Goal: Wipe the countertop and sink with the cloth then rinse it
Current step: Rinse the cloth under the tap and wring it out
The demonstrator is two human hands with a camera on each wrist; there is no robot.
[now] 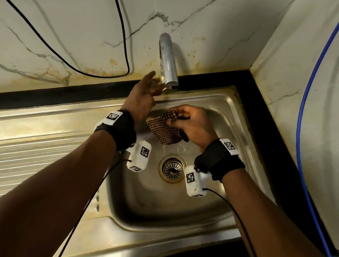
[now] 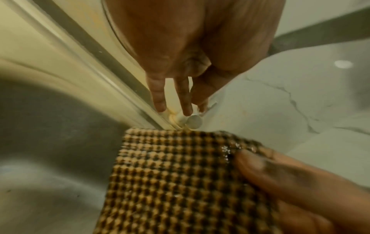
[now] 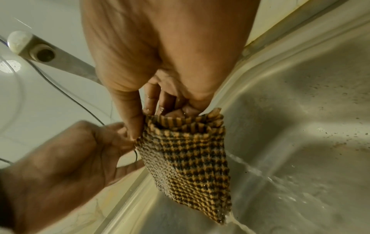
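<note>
A brown-and-black checked cloth hangs wet over the steel sink basin. My right hand grips its bunched top edge between thumb and curled fingers. Water drips from the cloth's lower corner into the basin. My left hand holds nothing. Its fingers are stretched out, with the tips at the foot of the chrome faucet, beside a small round knob.
The drain lies below the cloth. A ribbed steel drainboard runs to the left. Marble walls close the back and right. A black cable loops on the back wall and a blue hose runs down the right wall.
</note>
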